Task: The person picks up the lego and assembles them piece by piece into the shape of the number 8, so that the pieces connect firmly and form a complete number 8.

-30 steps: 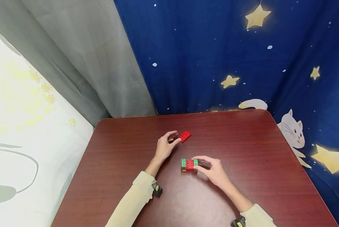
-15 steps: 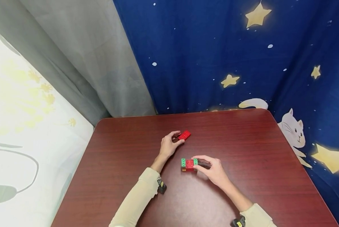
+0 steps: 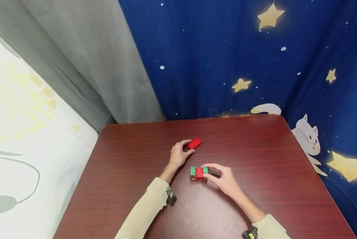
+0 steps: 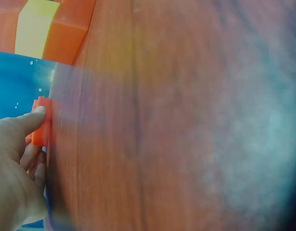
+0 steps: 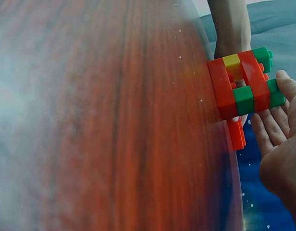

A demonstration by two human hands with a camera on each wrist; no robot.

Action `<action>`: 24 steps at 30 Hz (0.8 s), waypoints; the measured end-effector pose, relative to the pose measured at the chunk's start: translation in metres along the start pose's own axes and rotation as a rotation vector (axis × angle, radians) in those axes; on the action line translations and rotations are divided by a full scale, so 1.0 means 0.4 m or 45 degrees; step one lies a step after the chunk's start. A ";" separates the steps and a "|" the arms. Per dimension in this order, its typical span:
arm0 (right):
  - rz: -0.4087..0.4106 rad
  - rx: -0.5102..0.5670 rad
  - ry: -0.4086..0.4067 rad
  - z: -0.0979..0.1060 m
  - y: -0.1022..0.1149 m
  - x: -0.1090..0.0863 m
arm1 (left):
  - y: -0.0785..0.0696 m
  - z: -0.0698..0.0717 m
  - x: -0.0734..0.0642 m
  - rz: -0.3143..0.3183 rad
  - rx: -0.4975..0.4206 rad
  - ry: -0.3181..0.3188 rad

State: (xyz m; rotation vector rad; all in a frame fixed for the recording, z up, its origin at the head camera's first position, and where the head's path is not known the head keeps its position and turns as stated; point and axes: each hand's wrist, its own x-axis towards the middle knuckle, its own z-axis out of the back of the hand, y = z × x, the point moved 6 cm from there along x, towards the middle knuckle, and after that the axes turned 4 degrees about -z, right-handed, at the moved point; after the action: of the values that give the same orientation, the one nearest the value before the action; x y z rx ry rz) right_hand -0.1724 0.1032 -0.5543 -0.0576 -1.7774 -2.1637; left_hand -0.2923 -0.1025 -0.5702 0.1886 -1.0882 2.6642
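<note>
The left hand has its thumb and fingers at opposite long sides of a red toy brick lying on the table. In the left wrist view its thumb lies over that red brick, the other fingers behind. The right hand pinches the right-hand green brick of a stacked toy-brick assembly. In the right wrist view the assembly has a red brick at the base, yellow and green bricks in the middle, another red brick above, and two green bricks on top.
Both hands work over a dark red-brown wooden table with rounded far corners. Beyond its far edge hang a grey curtain and a blue star-patterned curtain. A white patterned cloth hangs at the left.
The left hand has moved slightly right and brought its thumb and fingers round the red brick, which has barely shifted. The right hand and the assembly have stayed in place.
</note>
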 end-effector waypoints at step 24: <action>0.004 0.034 -0.013 0.000 0.008 -0.001 | -0.059 0.031 -0.053 -0.089 -0.221 -0.087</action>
State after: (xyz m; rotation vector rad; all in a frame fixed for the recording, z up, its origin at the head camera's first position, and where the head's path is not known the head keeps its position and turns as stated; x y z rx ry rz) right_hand -0.1712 0.1027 -0.5516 -0.0654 -1.8105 -2.1402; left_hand -0.2649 -0.0989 -0.5503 0.2806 -1.3024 2.5027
